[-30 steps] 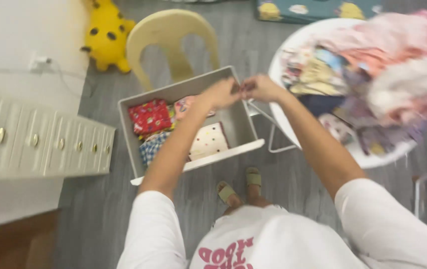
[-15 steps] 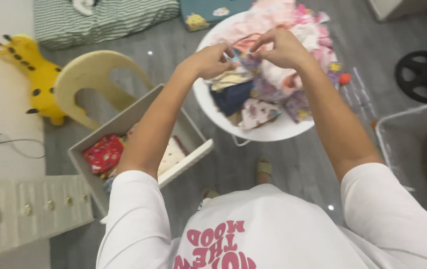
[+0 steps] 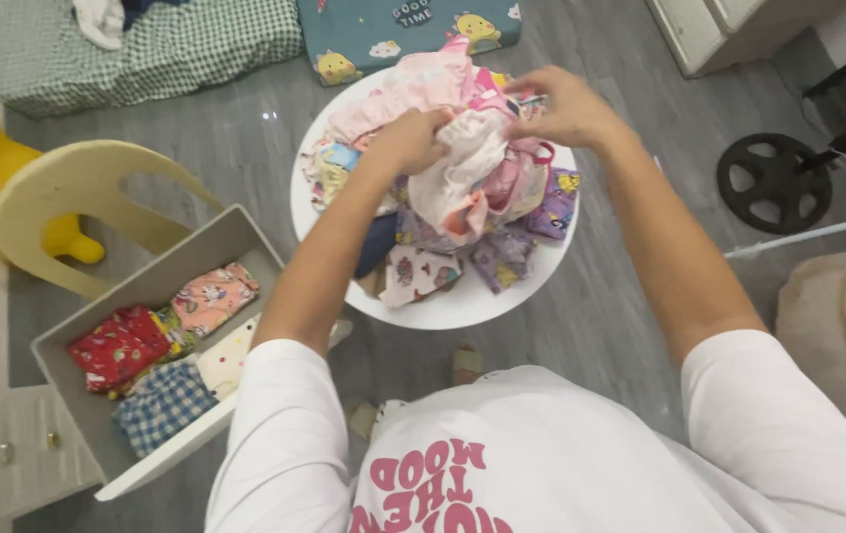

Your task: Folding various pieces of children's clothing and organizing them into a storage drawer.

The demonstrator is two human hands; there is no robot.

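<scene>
Both hands are lowered onto the clothes pile (image 3: 462, 188) since the earlier frame.
On the pile, a white garment (image 3: 458, 168) is gripped by the left hand (image 3: 411, 140); the right hand (image 3: 563, 107) pinches cloth at its far side.

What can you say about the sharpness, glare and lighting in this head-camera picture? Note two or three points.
Head view: light is soft and even, with faint shadows under the round white table. Small glare spots shine on the grey floor. The right hand is slightly motion-blurred; the left hand on the white garment and the drawer of folded clothes look fairly sharp.
</scene>
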